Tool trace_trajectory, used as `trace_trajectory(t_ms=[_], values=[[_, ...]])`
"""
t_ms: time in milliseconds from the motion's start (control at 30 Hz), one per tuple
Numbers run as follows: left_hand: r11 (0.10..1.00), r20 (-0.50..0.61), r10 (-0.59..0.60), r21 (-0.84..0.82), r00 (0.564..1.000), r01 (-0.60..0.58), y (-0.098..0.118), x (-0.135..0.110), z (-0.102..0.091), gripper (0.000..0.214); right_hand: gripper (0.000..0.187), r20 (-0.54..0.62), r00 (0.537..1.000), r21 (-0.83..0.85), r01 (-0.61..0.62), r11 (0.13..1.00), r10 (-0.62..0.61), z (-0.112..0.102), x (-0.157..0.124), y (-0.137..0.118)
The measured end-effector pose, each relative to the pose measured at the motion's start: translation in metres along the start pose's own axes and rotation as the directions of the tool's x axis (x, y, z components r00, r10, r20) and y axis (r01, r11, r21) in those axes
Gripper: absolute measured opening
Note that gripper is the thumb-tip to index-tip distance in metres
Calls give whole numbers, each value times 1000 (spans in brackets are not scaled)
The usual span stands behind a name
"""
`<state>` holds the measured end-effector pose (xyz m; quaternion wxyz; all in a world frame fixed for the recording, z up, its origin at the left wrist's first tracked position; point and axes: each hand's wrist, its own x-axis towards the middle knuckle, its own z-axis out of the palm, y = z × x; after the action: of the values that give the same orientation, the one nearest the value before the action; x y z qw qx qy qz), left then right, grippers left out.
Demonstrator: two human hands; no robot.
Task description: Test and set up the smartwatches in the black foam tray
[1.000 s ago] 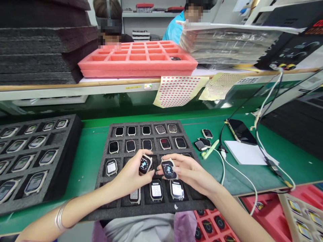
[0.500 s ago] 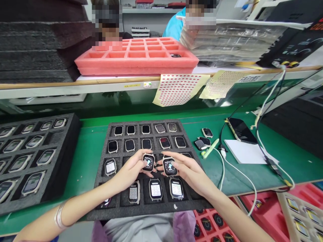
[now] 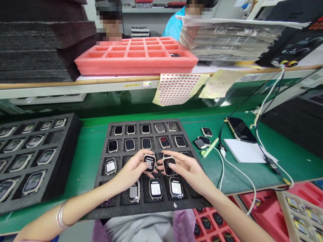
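My left hand (image 3: 137, 167) is closed around a smartwatch (image 3: 149, 162) whose screen shows lines of white text, with the thumb on the glass. Beside it, my right hand (image 3: 185, 167) grips a second smartwatch (image 3: 169, 165) by its edges; that screen is dark and the thumb rests on it. Both watches are strapless with pale cases. They are held just above a dark grey foam tray (image 3: 118, 211). Several watches sit in its slots, the back ones dark, while a front watch (image 3: 155, 188) shows a bright white screen. My hands hide some middle slots.
Another foam tray (image 3: 73, 129) of watches stands on the left. To the right are loose watches (image 3: 207, 131), a green pen-like tool (image 3: 210, 148), cables, and a phone (image 3: 242, 130) on white paper. A pink foam tray (image 3: 136, 64) lies on the shelf; two people sit beyond.
The left watch's screen has gone from a watch face to lines of text. The right watch's face has turned dark. Both hands have stayed nearly in place.
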<state>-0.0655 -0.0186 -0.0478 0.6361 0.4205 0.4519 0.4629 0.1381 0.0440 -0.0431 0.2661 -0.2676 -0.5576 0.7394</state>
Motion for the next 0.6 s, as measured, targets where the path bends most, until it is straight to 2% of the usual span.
trace_trajectory(t_ms=[300,600], values=[[999,12,39,-5,999,-39,-4,2,-2,31,40,-7,1000,20,-30,999,30,-6,1,0],[1000,-14,26,-7,1000,-26,1,1,-2,33,59,45,992,255,-126,959,118,-3,1,-4]])
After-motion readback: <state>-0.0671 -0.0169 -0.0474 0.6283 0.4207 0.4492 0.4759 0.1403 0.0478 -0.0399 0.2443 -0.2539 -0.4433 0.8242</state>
